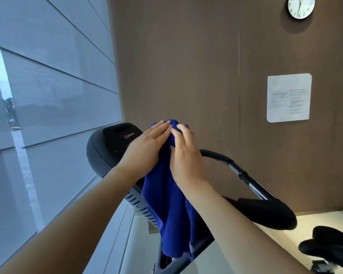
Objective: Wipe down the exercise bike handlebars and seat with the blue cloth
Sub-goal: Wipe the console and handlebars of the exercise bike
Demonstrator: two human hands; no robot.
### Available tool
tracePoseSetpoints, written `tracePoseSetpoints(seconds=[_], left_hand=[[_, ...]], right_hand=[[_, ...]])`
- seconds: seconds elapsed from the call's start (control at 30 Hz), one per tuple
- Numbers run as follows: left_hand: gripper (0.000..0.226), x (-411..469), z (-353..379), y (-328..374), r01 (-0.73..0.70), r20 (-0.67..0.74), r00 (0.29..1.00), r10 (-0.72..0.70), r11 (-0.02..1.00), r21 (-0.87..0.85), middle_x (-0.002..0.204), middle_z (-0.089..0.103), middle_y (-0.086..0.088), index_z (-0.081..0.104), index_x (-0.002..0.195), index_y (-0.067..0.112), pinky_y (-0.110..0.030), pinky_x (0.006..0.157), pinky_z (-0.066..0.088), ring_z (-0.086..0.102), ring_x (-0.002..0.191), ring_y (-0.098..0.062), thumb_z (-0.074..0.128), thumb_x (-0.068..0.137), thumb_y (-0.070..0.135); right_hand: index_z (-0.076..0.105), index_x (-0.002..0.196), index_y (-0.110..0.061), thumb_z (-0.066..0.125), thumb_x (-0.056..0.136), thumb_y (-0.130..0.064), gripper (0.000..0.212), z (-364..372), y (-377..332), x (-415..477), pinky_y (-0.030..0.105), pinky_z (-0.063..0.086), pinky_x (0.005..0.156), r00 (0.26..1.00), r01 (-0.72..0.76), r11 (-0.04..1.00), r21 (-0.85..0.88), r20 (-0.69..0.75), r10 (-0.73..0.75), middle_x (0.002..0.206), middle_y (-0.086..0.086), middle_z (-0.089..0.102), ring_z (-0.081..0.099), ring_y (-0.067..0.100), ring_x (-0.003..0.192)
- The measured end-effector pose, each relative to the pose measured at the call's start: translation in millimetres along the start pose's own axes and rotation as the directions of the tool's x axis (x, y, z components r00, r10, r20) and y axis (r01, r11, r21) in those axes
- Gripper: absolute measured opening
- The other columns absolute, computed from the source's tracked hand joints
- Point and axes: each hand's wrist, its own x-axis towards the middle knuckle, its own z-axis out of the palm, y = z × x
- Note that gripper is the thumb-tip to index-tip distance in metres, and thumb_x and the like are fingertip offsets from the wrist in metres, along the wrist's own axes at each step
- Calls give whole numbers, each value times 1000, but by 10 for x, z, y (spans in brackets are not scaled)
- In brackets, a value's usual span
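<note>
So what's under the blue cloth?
Both hands, left hand and right hand, press the blue cloth onto the bike. The handlebar and console stick out beside it. What's right beneath is covered.

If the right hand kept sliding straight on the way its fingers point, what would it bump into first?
The right hand points up and slightly left, over the bunched blue cloth. It would first push into the cloth's top fold, against the left hand's fingers. Past that lies only the brown wall, though depth is unclear.
</note>
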Motion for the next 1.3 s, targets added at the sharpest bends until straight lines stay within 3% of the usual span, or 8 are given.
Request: tracePoseSetpoints(seconds=[0.13, 0.23, 0.33, 0.5, 0.73, 0.93, 1.1, 1.3], left_hand=[[79, -342, 358, -94, -60, 118, 991, 60, 998, -5, 157, -9, -6, 0, 148, 19, -23, 115, 5, -7, 144, -20, 48, 87, 2], [86, -465, 425, -17, -37, 99, 994, 43, 997, -66, 157, -7, -5, 2, 148, 19, -14, 112, 3, 0, 145, -20, 53, 82, -3], [95, -702, 473, 119, -12, 121, 992, 26, 993, -117, 157, -1, -5, 6, 148, 19, -18, 107, 22, 9, 144, -20, 60, 73, -3], [92, -757, 471, 149, -109, 158, 982, 100, 993, 51, 153, 12, -10, 16, 146, 17, -41, 108, 26, 20, 140, -24, 70, 72, 16], [79, -557, 419, 7, -74, 141, 988, 67, 996, 49, 157, -1, -1, 7, 149, 22, -42, 110, 15, 7, 143, -17, 44, 79, 16], [88, -680, 507, 141, -31, 149, 988, 46, 994, -102, 157, -4, 2, 3, 148, 24, -38, 114, 22, 4, 144, -19, 49, 77, 0], [67, -701, 251, -6, -165, 167, 969, 181, 981, -101, 156, 15, 2, 19, 146, 28, -44, 111, 24, 25, 140, -18, 50, 88, 37], [66, -69, -3, -337, -37, 127, 991, 43, 998, -47, 158, -4, 4, 3, 148, 21, -37, 117, 15, -1, 144, -11, 39, 95, 35]], right_hand=[[-3, 146, -8, 43, 96, -18, 69, 332, 49, -313, 39, 35, 109, 987, -10, 996, -91, 161, 25, 156, 16, -4, 22, 28, 140], [9, 143, -1, 57, 87, -13, 75, 292, 91, -371, 42, 44, 101, 988, 39, 987, -158, 154, -15, 154, 19, 5, 25, 31, 138], [16, 142, 1, 65, 82, -10, 78, 203, 185, -610, 40, 51, 91, 971, 30, 986, -165, 240, 11, 151, 20, 11, 35, 32, 133], [-2, 147, -13, 44, 96, -24, 69, 213, 285, -755, 16, 37, 98, 955, -45, 987, -152, 282, 87, 154, 1, -17, 34, 15, 135], [-1, 146, -11, 45, 96, -16, 69, 411, 142, -438, 35, 42, 103, 985, -114, 991, -63, 121, 121, 157, 8, -1, 21, 21, 141], [27, 144, -12, 53, 93, -19, 58, 276, 218, -630, 13, 32, 93, 990, -109, 992, -60, 88, 114, 151, 8, 28, 39, 18, 131], [53, 128, -10, 53, 90, -4, 39, -13, 292, -731, 3, 24, 97, 986, -145, 989, -17, 79, 146, 136, 4, 51, 49, 18, 124], [50, 131, -6, 43, 91, 2, 41, -24, 56, -84, 7, 27, 94, 985, -167, 985, -49, -60, 164, 144, 3, 42, 44, 18, 127]])
